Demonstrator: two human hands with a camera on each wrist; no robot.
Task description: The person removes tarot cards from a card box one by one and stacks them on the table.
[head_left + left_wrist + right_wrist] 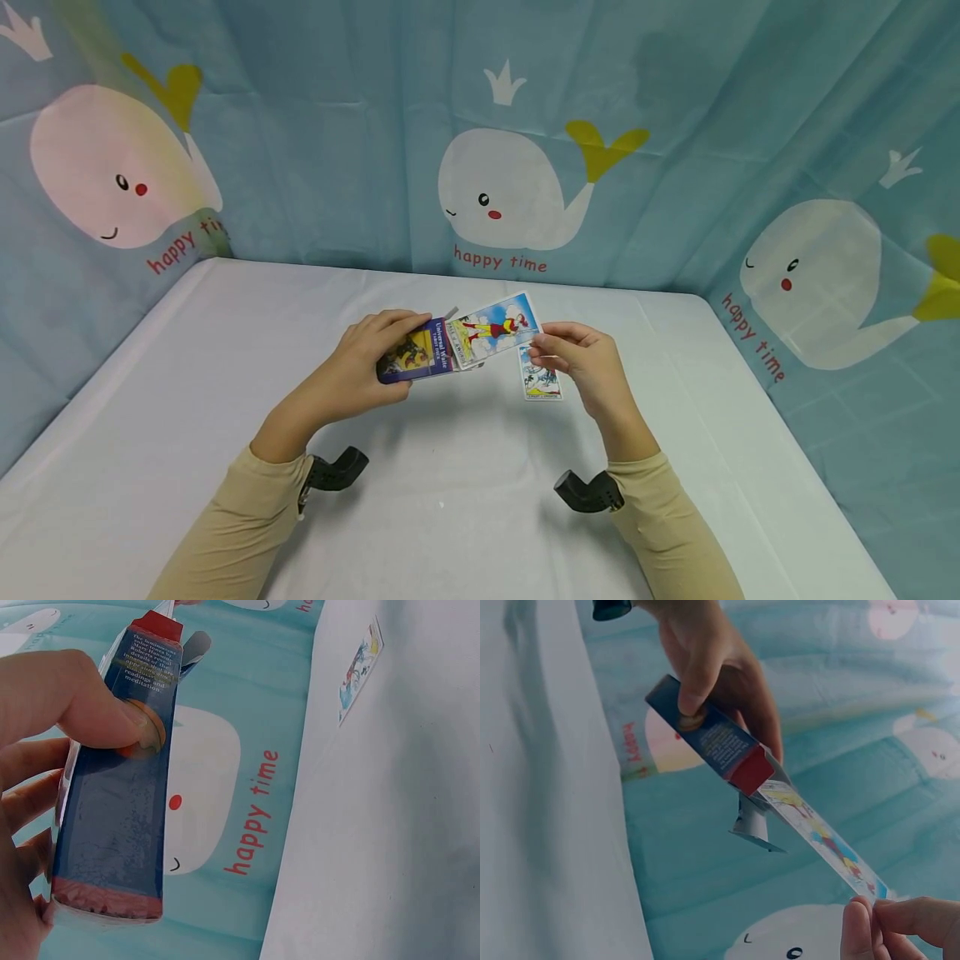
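Note:
My left hand (373, 357) grips a dark blue tarot card box (416, 352), thumb on one narrow side and fingers along the other, as the left wrist view shows. The box's open end, with its red flap (751, 771), faces right. Between thumb and fingertips, my right hand (581, 362) pinches the outer end of a tarot card (495, 328) with a red and yellow figure on blue sky. The card's other end sits at the box's mouth, tilted up to the right. A second tarot card (542, 379) lies face up on the table, just below the right fingers.
A white cloth covers the table (457, 517). Behind it and at both sides hangs a blue curtain (322, 167) printed with whales and "happy time". Black wrist cameras (337, 469) are strapped over the beige sleeves (232, 525).

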